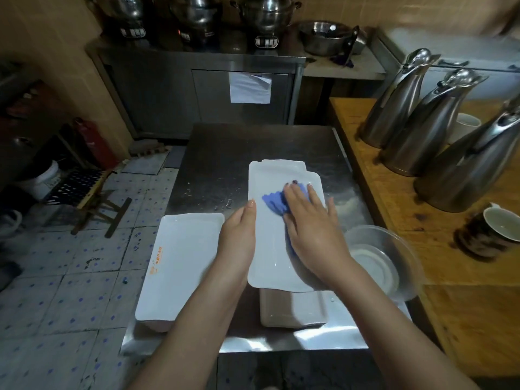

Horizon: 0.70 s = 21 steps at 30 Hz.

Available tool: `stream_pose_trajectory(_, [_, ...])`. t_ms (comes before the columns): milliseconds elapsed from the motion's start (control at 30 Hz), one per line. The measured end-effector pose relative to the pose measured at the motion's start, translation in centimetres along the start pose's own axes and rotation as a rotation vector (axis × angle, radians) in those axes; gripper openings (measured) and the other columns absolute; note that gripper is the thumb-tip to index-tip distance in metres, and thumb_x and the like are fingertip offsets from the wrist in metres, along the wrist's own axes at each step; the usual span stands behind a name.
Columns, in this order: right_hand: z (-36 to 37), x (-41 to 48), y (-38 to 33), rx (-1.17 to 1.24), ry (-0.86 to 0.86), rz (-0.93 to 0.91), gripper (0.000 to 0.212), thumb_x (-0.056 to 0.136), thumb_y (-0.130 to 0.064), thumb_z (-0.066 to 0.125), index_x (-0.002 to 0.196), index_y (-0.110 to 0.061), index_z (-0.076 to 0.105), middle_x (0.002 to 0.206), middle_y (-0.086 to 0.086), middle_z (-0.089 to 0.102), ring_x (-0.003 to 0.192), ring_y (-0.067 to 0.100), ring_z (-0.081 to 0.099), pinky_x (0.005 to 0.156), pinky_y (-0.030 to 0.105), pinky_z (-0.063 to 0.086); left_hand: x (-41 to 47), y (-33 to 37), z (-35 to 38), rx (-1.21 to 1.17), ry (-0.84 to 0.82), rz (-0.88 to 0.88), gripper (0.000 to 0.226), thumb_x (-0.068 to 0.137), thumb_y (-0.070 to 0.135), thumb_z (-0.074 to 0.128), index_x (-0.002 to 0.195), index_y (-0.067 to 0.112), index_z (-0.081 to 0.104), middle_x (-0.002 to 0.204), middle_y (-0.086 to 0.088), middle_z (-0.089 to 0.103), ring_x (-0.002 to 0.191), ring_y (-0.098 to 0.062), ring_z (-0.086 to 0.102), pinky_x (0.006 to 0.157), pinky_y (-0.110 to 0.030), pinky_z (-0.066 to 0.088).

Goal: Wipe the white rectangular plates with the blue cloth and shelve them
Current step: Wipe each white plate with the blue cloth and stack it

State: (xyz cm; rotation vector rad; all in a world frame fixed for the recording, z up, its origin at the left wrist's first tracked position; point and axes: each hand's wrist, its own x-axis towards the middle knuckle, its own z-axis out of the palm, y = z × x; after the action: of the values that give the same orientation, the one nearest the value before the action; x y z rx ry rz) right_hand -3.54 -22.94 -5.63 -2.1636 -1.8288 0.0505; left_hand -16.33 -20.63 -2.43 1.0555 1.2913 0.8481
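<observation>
Blue cloth [273, 204] lies pressed beneath the spread right hand [312, 232] on the plate [270, 257]; left hand [239, 235] grips its edge (mid-wipe, I'd say). Next: lifting it shelfward.

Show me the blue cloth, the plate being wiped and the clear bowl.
blue cloth [273, 202]: head view, bunched left end.
plate being wiped [270, 249]: head view, bare middle.
clear bowl [405, 266]: head view, right wall.

orange print [156, 261] on left plate [183, 249], chars too blurry to read
</observation>
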Motion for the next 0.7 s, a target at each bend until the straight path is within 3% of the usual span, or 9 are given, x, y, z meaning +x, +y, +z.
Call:
stream_pose_trajectory(67, [-0.4,0.6,0.6,0.044,0.075,0.128,0.054,0.1,-0.033,0.033,0.149,-0.021,0.012,0.158,-0.001,0.013,0.145,0.02,0.012,0.116,0.043,0.008,0.0,-0.1,0.1,-0.011,-0.015,0.005,0.03,0.097,0.045,0.038,0.091,0.027,0.061,0.094,0.002,0.069,0.084,-0.018,0.067,0.075,-0.032,0.053])
stream_pose_trajectory(133, [-0.5,0.0,0.8,0.212,0.131,0.22,0.054,0.097,-0.033,0.045,0.143,-0.017,0.021,0.148,0.001,0.032,0.137,0.021,0.03,0.111,0.037,0.028,0.2,-0.2,-0.1,-0.026,-0.01,0.012,0.031,0.097,0.045,0.038,0.086,0.028,0.061,0.088,0.003,0.069,0.08,-0.017,0.068,0.07,-0.03,0.054])
stream_pose_trajectory(200, [-0.1,-1.2,0.8,0.373,0.151,0.252,0.04,0.093,-0.031,0.051,0.128,-0.021,0.032,0.12,-0.006,0.046,0.115,0.018,0.049,0.085,0.024,0.037,0.5,-0.4,-0.3,-0.029,0.008,0.017,0.031,0.097,0.046,0.038,0.085,0.028,0.061,0.086,0.002,0.069,0.078,-0.018,0.068,0.067,-0.029,0.054])
stream_pose_trajectory(267, [0.6,-2.3,0.7,0.355,0.136,0.236,0.032,0.094,-0.031,0.05,0.12,-0.023,0.034,0.112,-0.007,0.047,0.098,0.014,0.052,0.075,0.021,0.033,0.6,-0.8,-0.4,-0.02,0.023,0.006,0.031,0.096,0.048,0.037,0.087,0.028,0.06,0.087,0.001,0.068,0.078,-0.018,0.067,0.065,-0.028,0.054])
stream_pose_trajectory(400, [0.9,-2.7,1.1,0.27,0.178,0.226,0.034,0.097,-0.029,0.045,0.127,-0.016,0.04,0.117,0.004,0.054,0.098,0.021,0.056,0.075,0.027,0.042,0.6,-1.7,0.1,-0.018,0.027,0.005,0.031,0.097,0.046,0.037,0.087,0.029,0.061,0.087,0.005,0.068,0.079,-0.015,0.067,0.065,-0.025,0.053])
stream_pose_trajectory(567, [0.3,-2.5,2.3,0.123,0.207,0.23,0.043,0.097,-0.027,0.046,0.137,-0.013,0.039,0.11,0.01,0.057,0.094,0.027,0.059,0.075,0.035,0.047,0.3,-2.4,0.9,0.021,0.017,0.022,0.031,0.097,0.045,0.037,0.093,0.028,0.063,0.095,0.003,0.07,0.088,-0.018,0.067,0.082,-0.037,0.055])
stream_pose_trajectory(700, [0.1,-2.6,3.4,0.221,0.267,0.216,0.042,0.093,-0.021,0.056,0.133,-0.013,0.045,0.107,0.011,0.058,0.091,0.026,0.059,0.074,0.036,0.049,0.3,-3.2,1.2,0.035,0.015,0.015,0.032,0.097,0.047,0.036,0.088,0.03,0.062,0.089,0.007,0.069,0.084,-0.014,0.067,0.075,-0.031,0.054])
